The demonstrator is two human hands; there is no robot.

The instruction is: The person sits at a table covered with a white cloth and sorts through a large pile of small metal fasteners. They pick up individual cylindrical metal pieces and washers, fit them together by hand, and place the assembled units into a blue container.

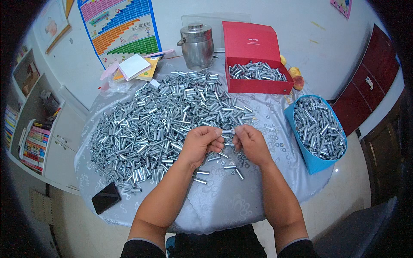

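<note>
My left hand (201,144) is closed in a pinch above the near right edge of a large heap of small silver metal tubes and bolts (146,124). At its fingertips shows a short metal tube (227,132), pointing toward my right hand. Close by on the right, my right hand (253,145) has thumb and forefinger pressed together near the tube's other end; what they grip is too small to make out. Several loose metal tubes (239,173) lie on the cloth below the hands, and small washers (280,146) are scattered right of them.
An open red box (258,87) of metal pieces stands at the back right, before some fruit (295,72). A blue bin (316,165) full of metal bolts stands at the right. Around the heap are a steel pot (197,46), notepads (134,67) and a black phone (106,198).
</note>
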